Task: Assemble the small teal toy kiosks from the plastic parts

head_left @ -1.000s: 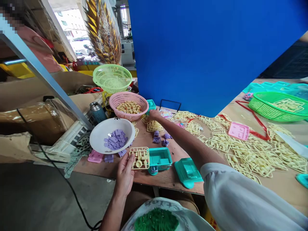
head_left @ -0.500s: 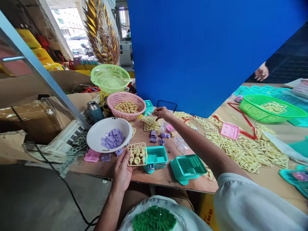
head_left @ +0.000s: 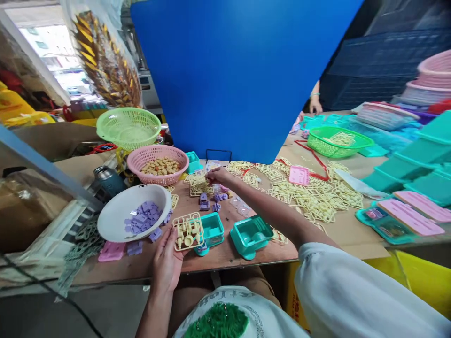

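The left hand (head_left: 165, 263) rests at the near table (head_left: 225, 256) edge, palm up under a yellow sprue (head_left: 188, 231). Its fingers are loosely curled, thumb on the sprue's left edge, so the sprue is held, tilted slightly toward the person. The sprue lies just beside a teal tray (head_left: 211, 229), touching or overlapping its left rim.

The right hand (head_left: 217, 175) is stretched to the far side of the table. Its fingertips (head_left: 208, 177) are pinched together at a flat stack of sprues (head_left: 198, 185). Whether they actually grip a piece cannot be told; the contact point is too small to resolve.

Items around the hands:
- 1 white bowl (head_left: 116, 230), left of the held sprue, containing purple parts (head_left: 143, 217).
- More purple parts (head_left: 203, 202) loose on the table between the 2 hands.
- 1 second teal tray (head_left: 251, 234), right of the first, tilted.
- 1 pink basket (head_left: 157, 164) of tan pieces, behind the bowl.
- 1 light green basket (head_left: 128, 126), behind the pink one, raised above it.
- 1 pink lid (head_left: 111, 251), at the near left of the table.
- 1 flask (head_left: 107, 180), left of the pink basket.

A wide spread of yellow sprues (head_left: 310, 202) covers the table to the right. A blue board (head_left: 239, 75) stands upright behind the work area. A green basket (head_left: 338, 141) sits far right, with another person's hand (head_left: 314, 104) behind it.
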`<state>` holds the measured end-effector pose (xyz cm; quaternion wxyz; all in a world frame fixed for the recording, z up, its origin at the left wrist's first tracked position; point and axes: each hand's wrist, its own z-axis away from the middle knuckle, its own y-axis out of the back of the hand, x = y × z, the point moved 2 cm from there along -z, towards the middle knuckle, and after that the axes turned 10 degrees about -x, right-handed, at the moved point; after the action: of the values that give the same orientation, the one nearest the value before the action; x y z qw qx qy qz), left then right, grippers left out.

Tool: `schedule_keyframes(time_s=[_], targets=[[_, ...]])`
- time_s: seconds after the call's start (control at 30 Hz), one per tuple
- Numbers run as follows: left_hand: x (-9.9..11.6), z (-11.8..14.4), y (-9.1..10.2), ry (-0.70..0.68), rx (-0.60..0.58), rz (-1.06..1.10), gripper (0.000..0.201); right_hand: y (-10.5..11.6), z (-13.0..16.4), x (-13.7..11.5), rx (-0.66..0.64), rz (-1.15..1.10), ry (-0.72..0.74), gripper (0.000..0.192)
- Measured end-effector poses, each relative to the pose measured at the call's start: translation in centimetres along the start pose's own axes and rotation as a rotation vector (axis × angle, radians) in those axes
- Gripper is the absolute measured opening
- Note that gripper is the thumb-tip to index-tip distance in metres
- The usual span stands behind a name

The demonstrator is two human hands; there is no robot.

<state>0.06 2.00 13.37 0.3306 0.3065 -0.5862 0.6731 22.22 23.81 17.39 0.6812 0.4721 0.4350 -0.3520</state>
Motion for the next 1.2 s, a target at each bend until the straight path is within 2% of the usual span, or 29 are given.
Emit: schedule_keyframes(time_s=[0.1,0.2,0.3,0.4,0.57,0.67,0.77,0.9,1.03,1.1,1.2], targets=[[0.6,0.0,0.4,-0.002,0.050,-0.033,0.038,1.8,-0.5,0.4,0.099,0.198,-0.067,0.021],[1.1,-0.1,0.7,0.008,0.092,-0.046,0.040,6.6,0.0,1.3,0.239,0.420,-0.142,0.010],[1.3,0.0,0.6,0.023,0.109,-0.048,0.042,11.9,1.0,3.0,0.365,0.612,-0.279,0.020],[1.1,0.0,-0.1,0.040,0.120,-0.041,0.041,14.9,1.5,5.4,0.377,0.751,-0.411,0.024],[1.0,0.0,-0.8,0.073,0.185,-0.026,0.037,15.3,1.0,8.3,0.337,0.902,-0.429,0.037],[1.3,0.0,-0.9,0.068,0.205,-0.033,0.035,15.6,1.2,8.5,0.342,0.920,-0.369,0.035],[1.4,0.1,-1.3,0.076,0.199,-0.036,0.042,16.6,2.1,8.0,0.397,0.874,-0.267,0.025],[1.2,0.1,-1.9,0.107,0.133,-0.045,0.052,18.6,3.7,7.2,0.513,0.699,-0.152,0.028],[0.8,0.0,-2.2,0.094,0.113,-0.028,0.044,19.7,5.4,6.3,0.582,0.404,-0.091,0.021],[0.5,0.0,-2.4,0.085,0.102,-0.011,0.038,19.3,6.4,5.8,0.553,0.244,-0.039,0.025],[0.0,-0.1,-3.0,0.102,0.052,0.015,0.033,17.5,8.3,4.6,0.469,0.048,0.042,0.029]])
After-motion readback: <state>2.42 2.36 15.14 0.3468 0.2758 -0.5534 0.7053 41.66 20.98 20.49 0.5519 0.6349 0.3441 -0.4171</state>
